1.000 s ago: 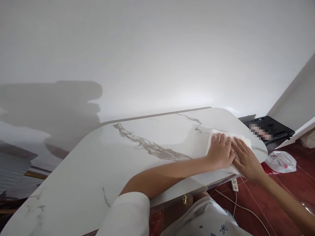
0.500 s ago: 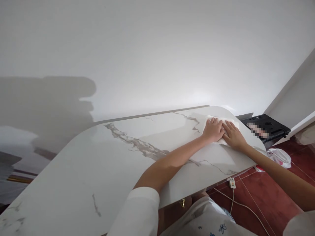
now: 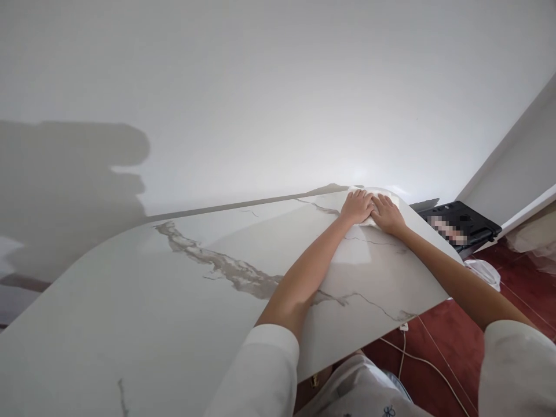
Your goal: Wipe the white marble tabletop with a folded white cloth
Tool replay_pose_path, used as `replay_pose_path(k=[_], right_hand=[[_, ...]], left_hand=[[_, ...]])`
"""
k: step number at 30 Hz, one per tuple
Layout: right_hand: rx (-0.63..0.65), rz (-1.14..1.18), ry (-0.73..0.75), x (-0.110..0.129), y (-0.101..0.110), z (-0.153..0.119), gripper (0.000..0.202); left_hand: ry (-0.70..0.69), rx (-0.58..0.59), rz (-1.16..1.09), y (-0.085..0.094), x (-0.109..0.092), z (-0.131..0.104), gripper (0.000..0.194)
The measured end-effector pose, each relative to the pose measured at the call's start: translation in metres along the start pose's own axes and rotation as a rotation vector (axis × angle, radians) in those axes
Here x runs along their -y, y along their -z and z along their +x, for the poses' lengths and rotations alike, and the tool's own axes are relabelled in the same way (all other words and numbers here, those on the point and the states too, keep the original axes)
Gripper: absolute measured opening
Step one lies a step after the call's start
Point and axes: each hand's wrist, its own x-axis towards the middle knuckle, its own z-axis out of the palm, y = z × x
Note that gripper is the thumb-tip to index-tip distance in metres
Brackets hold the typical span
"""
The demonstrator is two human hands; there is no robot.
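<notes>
Both my hands lie on a white cloth [image 3: 394,200] near the far right end of a white marble-patterned tabletop [image 3: 143,289]. My left hand [image 3: 357,207] rests flat on the cloth's left part, its fingers stretched toward the wall. Close beside it, my right hand [image 3: 388,214] presses on the right part with its fingers extended, the two hands touching or nearly so. Much of the cloth is covered by the hands; its edges show behind them and on the right.
A white wall [image 3: 260,104] rises behind the table's back edge. Right of the table are a black case [image 3: 475,217] and a white plastic bag [image 3: 484,272]. A pale cable [image 3: 428,364] runs over the red tiled floor [image 3: 460,339].
Both hands have slid the cloth across the tabletop toward the back edge by the wall. My arms reach further out, and the view has shifted slightly.
</notes>
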Motion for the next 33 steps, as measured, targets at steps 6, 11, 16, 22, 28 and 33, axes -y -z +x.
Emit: replay_pose_path(k=[6, 11, 16, 22, 28, 33], right_hand=[[0.02, 0.02, 0.031, 0.003, -0.012, 0.03, 0.052], [0.077, 0.045, 0.077, 0.013, -0.02, 0.058, 0.054], [0.087, 0.079, 0.128, 0.028, -0.026, 0.076, 0.054], [0.124, 0.164, 0.129, 0.023, -0.029, 0.082, 0.055], [0.128, 0.194, 0.139, 0.006, -0.032, 0.082, 0.053], [0.122, 0.171, 0.082, -0.022, -0.025, 0.073, 0.053]], left_hand=[[0.055, -0.005, -0.035, 0.003, 0.021, 0.01, 0.038], [0.169, -0.056, -0.015, 0.003, 0.043, 0.01, 0.036], [0.221, -0.05, -0.003, 0.008, 0.062, 0.006, 0.034], [0.257, -0.032, 0.079, 0.008, 0.061, 0.007, 0.036], [0.267, -0.009, 0.134, 0.0, 0.052, 0.016, 0.037], [0.258, -0.02, 0.114, -0.011, 0.027, 0.035, 0.038]])
